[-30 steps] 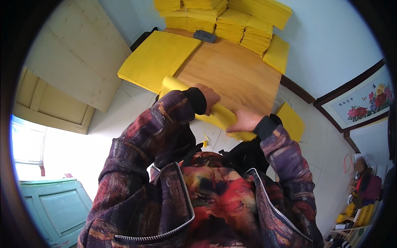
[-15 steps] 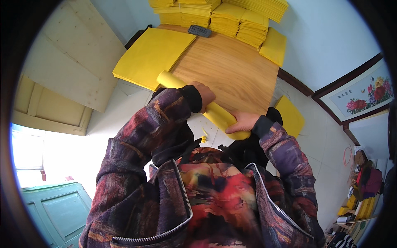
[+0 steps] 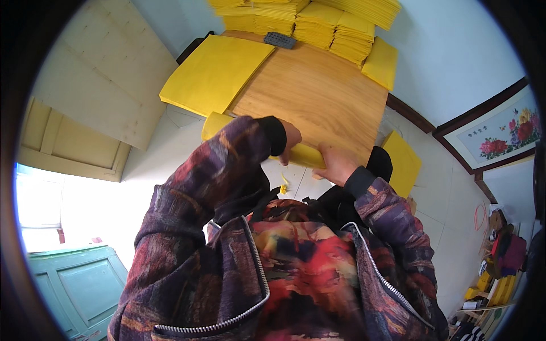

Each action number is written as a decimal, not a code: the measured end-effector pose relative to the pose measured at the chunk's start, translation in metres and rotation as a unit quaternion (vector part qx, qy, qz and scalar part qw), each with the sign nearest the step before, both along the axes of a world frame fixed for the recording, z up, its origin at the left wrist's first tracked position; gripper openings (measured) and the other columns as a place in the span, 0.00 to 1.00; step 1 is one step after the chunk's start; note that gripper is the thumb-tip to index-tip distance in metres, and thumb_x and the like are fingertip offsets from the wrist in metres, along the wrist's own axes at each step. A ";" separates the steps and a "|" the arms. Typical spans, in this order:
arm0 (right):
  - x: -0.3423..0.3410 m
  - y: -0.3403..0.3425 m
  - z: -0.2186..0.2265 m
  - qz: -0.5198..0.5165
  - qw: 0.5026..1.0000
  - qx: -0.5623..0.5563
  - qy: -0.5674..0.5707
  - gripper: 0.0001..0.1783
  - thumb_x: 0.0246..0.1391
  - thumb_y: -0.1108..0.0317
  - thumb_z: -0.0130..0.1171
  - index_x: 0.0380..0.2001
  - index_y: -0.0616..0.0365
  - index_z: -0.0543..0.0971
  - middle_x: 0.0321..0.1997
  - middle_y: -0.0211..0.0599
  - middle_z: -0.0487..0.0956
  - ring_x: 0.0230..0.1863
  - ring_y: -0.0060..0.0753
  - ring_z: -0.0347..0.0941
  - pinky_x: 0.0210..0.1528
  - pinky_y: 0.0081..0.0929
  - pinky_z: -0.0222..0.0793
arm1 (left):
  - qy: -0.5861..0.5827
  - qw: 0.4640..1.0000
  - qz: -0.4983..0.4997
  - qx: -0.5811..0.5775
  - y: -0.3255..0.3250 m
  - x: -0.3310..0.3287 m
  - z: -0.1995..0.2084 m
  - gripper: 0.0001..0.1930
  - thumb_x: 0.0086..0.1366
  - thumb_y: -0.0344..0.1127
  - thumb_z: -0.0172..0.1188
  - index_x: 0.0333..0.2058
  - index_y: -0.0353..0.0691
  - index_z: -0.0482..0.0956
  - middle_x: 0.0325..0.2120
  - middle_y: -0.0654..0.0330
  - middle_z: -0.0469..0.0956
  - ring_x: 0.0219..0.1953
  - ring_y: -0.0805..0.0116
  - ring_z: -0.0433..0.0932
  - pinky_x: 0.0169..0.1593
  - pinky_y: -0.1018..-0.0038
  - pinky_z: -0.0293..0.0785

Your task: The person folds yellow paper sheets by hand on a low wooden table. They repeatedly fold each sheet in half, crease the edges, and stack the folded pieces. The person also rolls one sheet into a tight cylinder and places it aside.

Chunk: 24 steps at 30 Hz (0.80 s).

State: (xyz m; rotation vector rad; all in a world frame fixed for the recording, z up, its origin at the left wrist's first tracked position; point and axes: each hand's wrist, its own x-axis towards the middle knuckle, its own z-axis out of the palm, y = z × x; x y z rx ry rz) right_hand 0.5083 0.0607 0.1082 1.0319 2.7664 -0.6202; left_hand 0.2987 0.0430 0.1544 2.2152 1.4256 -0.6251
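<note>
A rolled or bent yellow sheet of paper lies across the near edge of the wooden table. My left hand grips it near the middle, fingers curled over it. Further right, my right hand holds the other end, with the thumb along the top. The left end of the sheet shows beyond my left sleeve, which covers part of it. A flat pile of yellow paper rests on the table's left side, apart from my hands.
Tall stacks of yellow paper stand along the back of the wooden table. A grey brush-like block sits in front of them. More yellow paper is to the right of the table, and a yellow scrap is on the floor.
The yellow sheet has turned from a slanting roll to a more level, flatter shape at the table's edge. My right hand has moved up and closer to my left.
</note>
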 end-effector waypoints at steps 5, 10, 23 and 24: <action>-0.002 -0.001 0.007 -0.027 0.967 -0.243 0.068 0.32 0.42 0.54 0.70 0.47 0.62 0.75 0.38 0.51 0.80 0.39 0.42 0.78 0.42 0.34 0.72 | -0.009 1.000 -0.018 -0.003 0.002 -0.001 0.006 0.24 0.42 0.47 0.72 0.39 0.45 0.80 0.31 0.53 0.81 0.39 0.50 0.80 0.42 0.59 0.74; 0.002 -0.001 0.003 -0.035 0.913 -0.399 0.074 0.36 0.41 0.50 0.71 0.49 0.63 0.74 0.38 0.42 0.81 0.37 0.33 0.76 0.42 0.30 0.71 | 0.016 1.000 -0.020 0.002 -0.005 0.007 0.001 0.25 0.41 0.48 0.72 0.38 0.46 0.80 0.31 0.54 0.81 0.39 0.51 0.80 0.42 0.59 0.74; 0.002 -0.009 0.000 -0.033 0.944 -0.307 0.115 0.29 0.40 0.55 0.69 0.41 0.65 0.75 0.36 0.54 0.79 0.40 0.51 0.76 0.41 0.40 0.70 | 0.012 0.997 -0.014 0.077 -0.014 0.002 -0.001 0.19 0.43 0.44 0.72 0.35 0.46 0.81 0.28 0.58 0.82 0.37 0.55 0.82 0.39 0.61 0.76; 0.000 -0.013 0.000 -0.034 0.973 -0.203 0.106 0.30 0.40 0.54 0.70 0.42 0.65 0.75 0.36 0.53 0.80 0.40 0.48 0.77 0.42 0.38 0.70 | 0.026 0.998 -0.005 0.054 -0.013 0.001 -0.001 0.20 0.43 0.44 0.72 0.35 0.47 0.80 0.27 0.58 0.81 0.37 0.55 0.81 0.39 0.60 0.75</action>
